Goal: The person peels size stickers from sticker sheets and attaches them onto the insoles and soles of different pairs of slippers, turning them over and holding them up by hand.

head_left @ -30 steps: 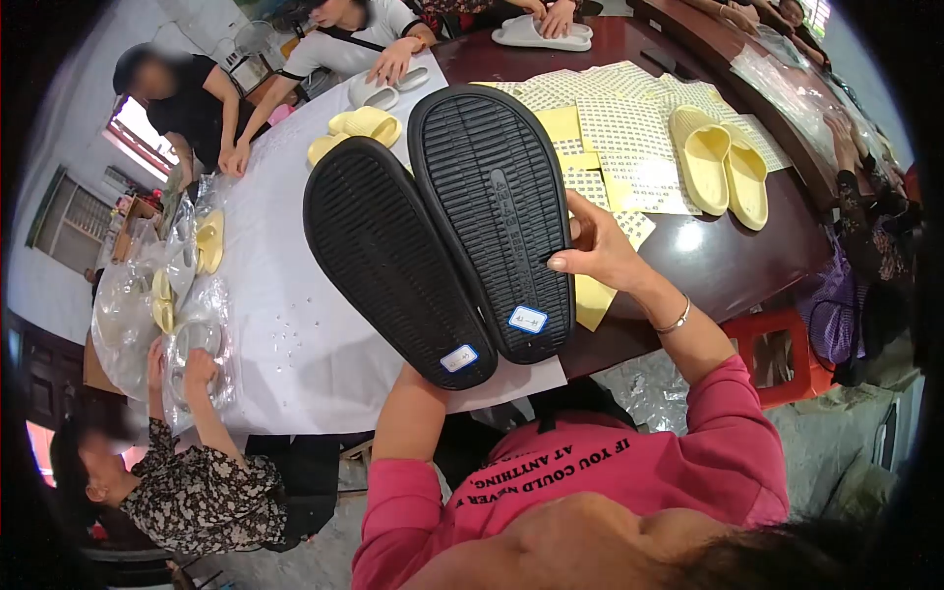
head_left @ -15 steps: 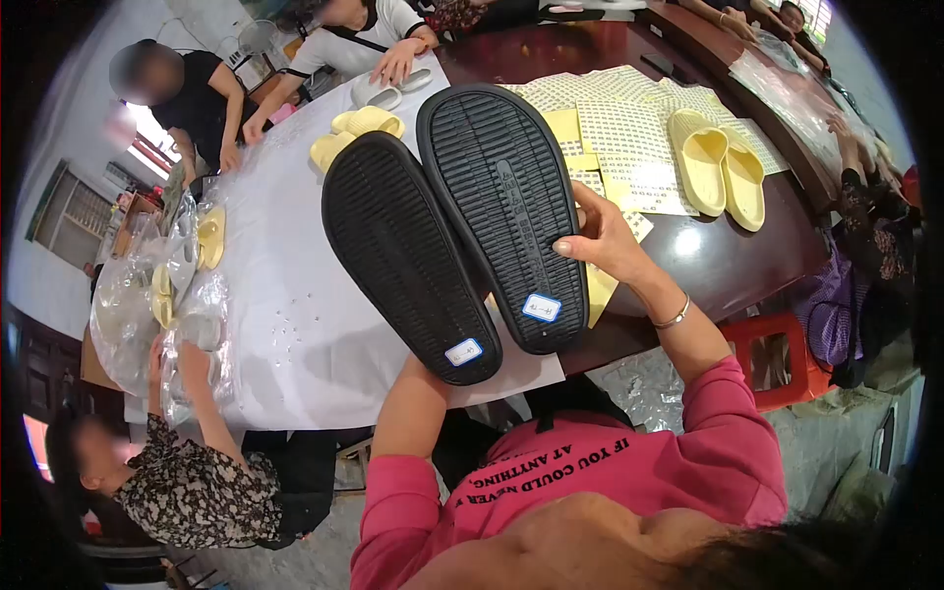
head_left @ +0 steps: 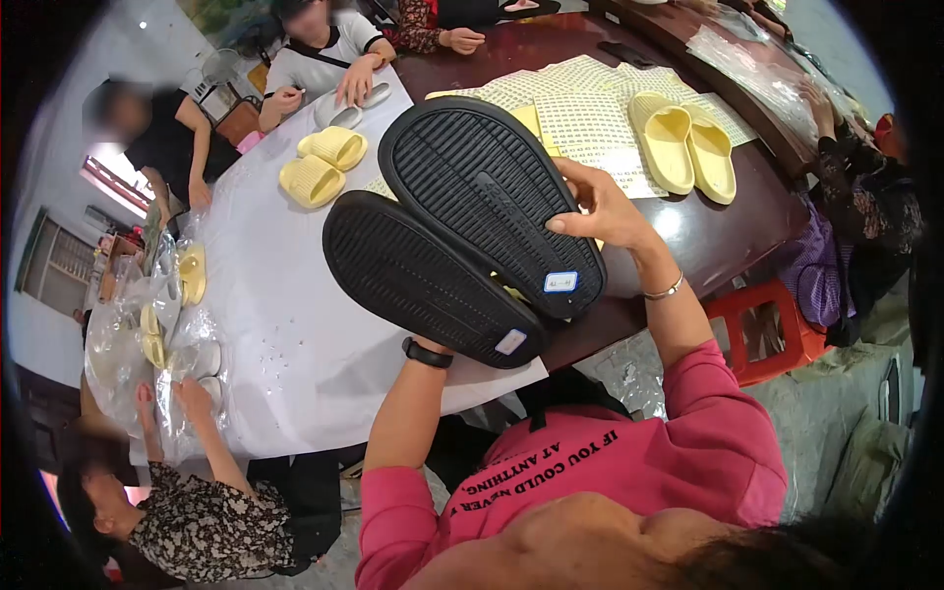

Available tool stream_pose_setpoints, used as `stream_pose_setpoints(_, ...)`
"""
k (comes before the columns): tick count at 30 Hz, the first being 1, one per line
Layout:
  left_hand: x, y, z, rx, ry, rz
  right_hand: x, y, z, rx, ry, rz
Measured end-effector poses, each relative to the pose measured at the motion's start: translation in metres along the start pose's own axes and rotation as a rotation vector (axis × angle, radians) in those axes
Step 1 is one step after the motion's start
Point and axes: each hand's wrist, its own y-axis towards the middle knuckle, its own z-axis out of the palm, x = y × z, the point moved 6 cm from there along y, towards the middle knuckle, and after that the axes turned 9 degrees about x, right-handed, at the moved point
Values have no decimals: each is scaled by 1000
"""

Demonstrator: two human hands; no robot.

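Two black slippers are held up over the table, ribbed soles towards me, each with a small blue-edged white sticker at the heel. My right hand (head_left: 602,208) grips the edge of the upper black slipper (head_left: 482,177), thumb on the sole and fingers behind. The lower black slipper (head_left: 423,275) is tilted and partly overlapped by the upper one. My left hand (head_left: 441,344) goes behind this lower slipper and bears it; its fingers are hidden, and a black band circles the wrist.
Yellow slippers (head_left: 320,167) lie on the white sheet (head_left: 265,285); another yellow pair (head_left: 683,147) stands right, by printed sticker sheets (head_left: 590,128). Co-workers sit around the table, one handling grey slippers (head_left: 339,113), another bagged ones (head_left: 192,369). A red stool (head_left: 767,334) stands at right.
The two black slippers have tilted and come closer together, the upper one now overlapping the lower. My view has shifted, and the left wrist's black band has come into sight.
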Motion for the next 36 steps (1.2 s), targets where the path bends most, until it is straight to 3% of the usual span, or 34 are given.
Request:
stream_pose_setpoints(3, 6, 6, 5, 11, 6, 18, 6, -2, -4, -15, 31, -27)
stream_pose_setpoints(5, 25, 13, 13, 136, -527, -72, 10, -2, -6, -10, 53, -26)
stream_pose_setpoints(6, 23, 11, 13, 142, -532, -72, 9, -3, -6, -15, 50, -22)
stream_pose_setpoints(8, 13, 4, 9, 108, -286, -18, 6, -1, -7, -17, 12, -31)
stream_pose_setpoints(12, 17, -1, 7, 6, -393, 105, 9, 1, 2, 19, 48, -53)
stream_pose_setpoints(16, -18, 5, 6, 2, 87, 106, -1, 4, 11, -51, 19, 118)
stream_pose_setpoints(17, -23, -1, -2, -36, 223, 67, -16, 2, 3, -197, -200, 94)
stream_pose_setpoints(18, -24, -9, -9, -75, 354, 17, -15, 7, 12, -59, -13, 123)
stream_pose_setpoints(19, -13, -12, -9, -45, -360, 242, -11, 5, 16, -74, -36, 104)
stream_pose_setpoints(21, -26, -21, -9, -157, 487, 265, -16, 7, 14, -92, -29, -1)
stream_pose_setpoints(22, -27, -17, -8, -220, 512, 244, -25, 4, 10, -143, -49, 60)
stream_pose_setpoints(25, -20, 17, 27, -27, -1140, 325, -43, 5, 8, 3, -5, -23)
stream_pose_setpoints(26, -46, 13, 23, -44, -1134, 350, -62, 5, 0, 14, -46, -1)
stream_pose_setpoints(28, -121, -13, 6, -344, -67, 389, -75, 4, -5, 50, -206, -48)
stream_pose_setpoints(32, -146, -48, -8, -515, 60, 311, -89, 1, -10, 70, -784, -204)
stream_pose_setpoints(34, -157, -66, -22, -656, 820, 100, -91, -1, -8, 69, -1063, -280)
stream_pose_setpoints(36, -149, -80, -38, -757, 941, 24, -94, -3, -5, 67, -1339, -351)
